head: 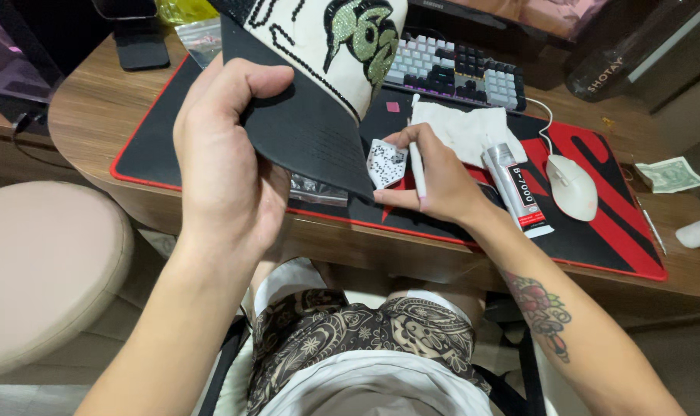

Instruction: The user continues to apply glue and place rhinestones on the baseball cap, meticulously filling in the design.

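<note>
A cap [319, 85], cream-fronted with a green rhinestone figure, is held up over the desk mat [165, 146] by its black brim, which is gripped in the left hand [226, 154] and tilted so the crown is turned toward the work. A white pen-like tool [416, 166] is pinched in the right hand [434, 181] just beside a small white tray of dark stones [386, 163], kept within easy reach. A glue tube [518, 189] lies nearby beside a mouse [572, 186], with a tissue [465, 127] and keyboard [454, 69] behind.

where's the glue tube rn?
Head view, right of centre: the glue tube lies on the desk mat, between the right hand and the white mouse.
</note>
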